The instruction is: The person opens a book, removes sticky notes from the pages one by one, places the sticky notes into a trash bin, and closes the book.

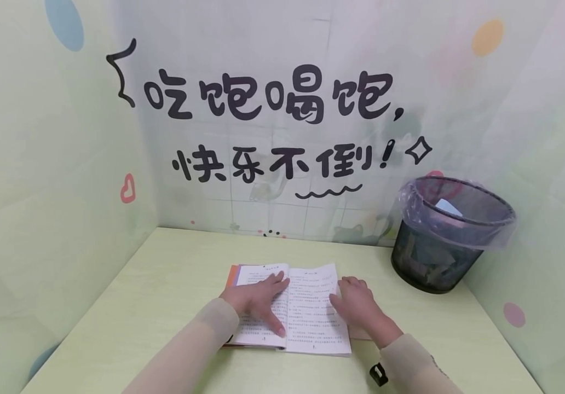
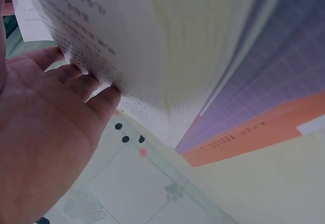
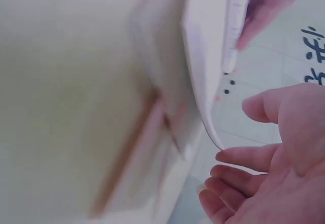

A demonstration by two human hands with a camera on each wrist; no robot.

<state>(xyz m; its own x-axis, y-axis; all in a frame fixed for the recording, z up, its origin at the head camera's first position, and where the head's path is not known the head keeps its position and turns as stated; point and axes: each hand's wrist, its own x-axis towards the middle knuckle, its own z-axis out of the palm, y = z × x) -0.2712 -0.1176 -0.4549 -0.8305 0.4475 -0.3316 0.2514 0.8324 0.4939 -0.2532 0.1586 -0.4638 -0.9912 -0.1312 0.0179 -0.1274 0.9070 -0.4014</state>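
An open book [image 1: 314, 317] with printed pages lies on the table. At its left side, a purple and orange cover flap [image 2: 244, 137] sticks out beneath the pages. My left hand [image 1: 258, 301] rests on the left page, fingers spread, thumb and fingertips near the fold. At the right page's outer edge is my right hand [image 1: 358, 306]. In the right wrist view, its index fingertip [image 3: 228, 155] touches the curved edge of some lifted pages [image 3: 205, 97], while the thumb stays apart from them. Part of a pinkish cover [image 1: 359, 332] shows below the right hand.
A black mesh bin [image 1: 430, 260] with a clear plastic liner stands at the table's back right, with a pale piece [image 1: 447, 208] inside. Printed wall sheets enclose the table [image 1: 174, 284] at the back and both sides. A small black object [image 1: 378, 375] is by the right sleeve.
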